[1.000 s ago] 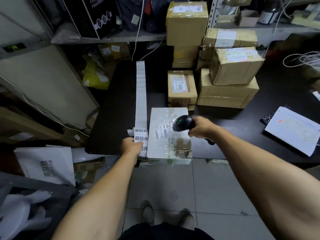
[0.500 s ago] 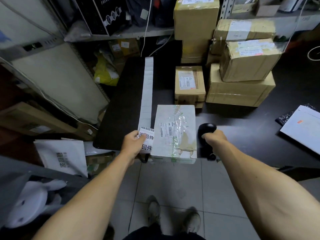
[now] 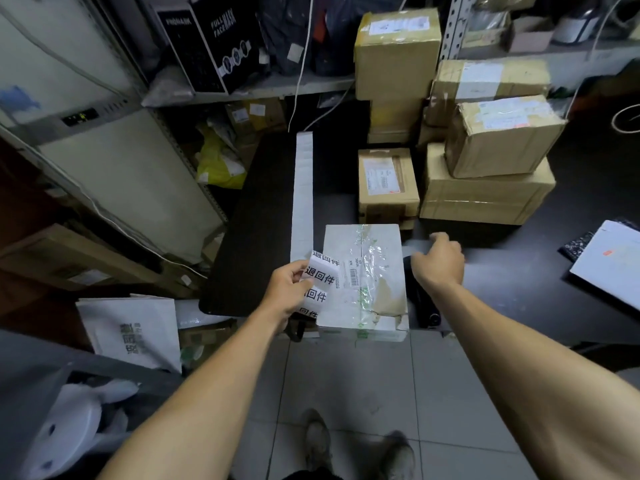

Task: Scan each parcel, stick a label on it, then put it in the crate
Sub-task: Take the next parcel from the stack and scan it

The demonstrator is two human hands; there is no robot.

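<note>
A white taped parcel [image 3: 367,278] lies at the near edge of the black table [image 3: 263,216]. Left of it runs a long white label strip [image 3: 302,192]. My left hand [image 3: 287,289] pinches a printed label [image 3: 322,273] peeled up from the strip's near end, its corner over the parcel's left side. The black scanner [image 3: 420,299] lies on the table right of the parcel. My right hand [image 3: 438,259] hovers above the scanner with loose fingers, holding nothing. No crate can be made out.
Several brown cardboard parcels [image 3: 485,168] are stacked at the back of the table, one smaller box [image 3: 386,183] just behind the white parcel. A white sheet [image 3: 613,268] lies at the right edge. Bags and boxes [image 3: 135,334] crowd the floor to the left.
My right hand has set the scanner down beside the parcel and let go, lifting away. My left hand has peeled a label up off the strip toward the parcel.
</note>
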